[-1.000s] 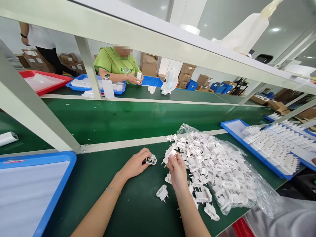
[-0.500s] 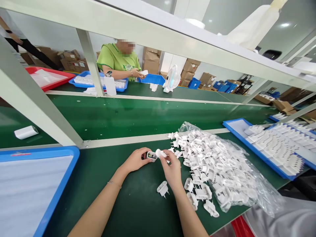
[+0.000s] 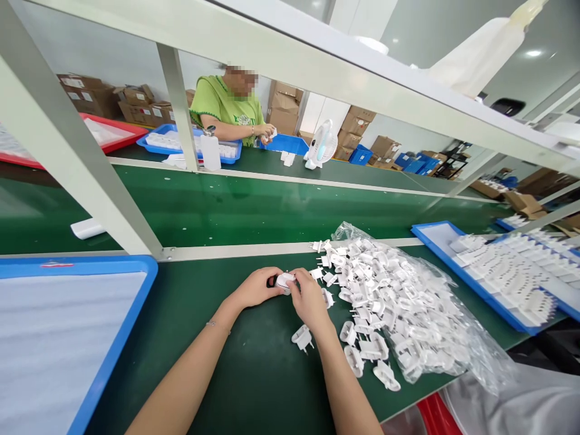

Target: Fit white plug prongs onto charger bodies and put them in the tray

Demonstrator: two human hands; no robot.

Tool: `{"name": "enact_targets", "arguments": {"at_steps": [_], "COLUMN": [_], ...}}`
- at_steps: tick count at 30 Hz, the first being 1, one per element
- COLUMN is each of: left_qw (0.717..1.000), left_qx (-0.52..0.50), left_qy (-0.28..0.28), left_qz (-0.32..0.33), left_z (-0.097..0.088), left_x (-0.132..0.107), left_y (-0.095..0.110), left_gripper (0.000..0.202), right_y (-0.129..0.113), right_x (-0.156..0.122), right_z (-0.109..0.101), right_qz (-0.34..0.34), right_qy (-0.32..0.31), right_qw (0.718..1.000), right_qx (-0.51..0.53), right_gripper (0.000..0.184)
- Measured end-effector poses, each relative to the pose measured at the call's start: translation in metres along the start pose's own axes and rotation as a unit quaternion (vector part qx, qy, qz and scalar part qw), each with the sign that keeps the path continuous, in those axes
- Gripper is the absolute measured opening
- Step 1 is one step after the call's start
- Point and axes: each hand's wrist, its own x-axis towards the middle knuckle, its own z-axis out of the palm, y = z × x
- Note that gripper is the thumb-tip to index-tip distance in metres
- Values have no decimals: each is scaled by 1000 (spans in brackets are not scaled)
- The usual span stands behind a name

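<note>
My left hand (image 3: 256, 288) is closed around a small white charger housing (image 3: 281, 287), with a black patch showing by the fingers. From the other side my right hand (image 3: 310, 300) pinches a white plug cover (image 3: 287, 278) against the housing's open end. Fingers partly hide the join, so I cannot tell whether the cover is fully seated. A loose white plug cover (image 3: 302, 339) with pins lies on the green table just below my right hand. To the right spreads a heap of similar plug covers (image 3: 385, 290), partly on and in a clear plastic bag (image 3: 484, 356).
A blue tray (image 3: 150, 266) lined with white stands at the left. Blue trays (image 3: 475, 294) of upright white pieces sit at the right. A metal frame post (image 3: 90, 139) rises at the left. Across the green belt (image 3: 235, 208), a person in green (image 3: 229, 109) handles a white piece.
My right hand has brought the plug cover leftward onto the housing, covering the opening that showed its inside parts. The view has shifted slightly.
</note>
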Motion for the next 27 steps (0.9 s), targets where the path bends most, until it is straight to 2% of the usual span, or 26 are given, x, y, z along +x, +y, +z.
{"name": "enact_targets", "arguments": {"at_steps": [6, 11, 14, 16, 19, 23, 25, 27], "left_qw": [994, 997, 998, 997, 995, 985, 970, 958], "left_qx": [-105, -73, -48, -46, -66, -165, -240, -282], "left_qy": [2, 21, 36, 52, 64, 48, 33, 21], "left_qz": [15, 27, 36, 36, 31, 30, 30, 38], "left_z": [-3, 2, 5, 6, 9, 13, 15, 17], "left_x": [0, -2, -5, -5, -4, -3, -3, -4], "left_y": [-3, -5, -5, -6, -6, -6, -5, -3], "left_gripper": [20, 12, 12, 15, 21, 27, 37, 58], "right_y": [-3, -9, -12, -14, -22, -30, -31, -30], "right_x": [-2, -7, -7, -7, -10, -18, -19, -19], "right_z": [-8, -2, 5, 8, 10, 4, 1, 1], "right_qz": [37, 39, 36, 31, 56, 97, 101, 110], "right_qy": [-35, -12, 7, 29, 82, 134, 141, 147], "right_qw": [998, 992, 992, 995, 995, 976, 973, 969], "right_qx": [-48, -116, -122, -89, 24, 140, 149, 164], "right_gripper": [16, 18, 22, 24, 25, 27, 29, 29]}}
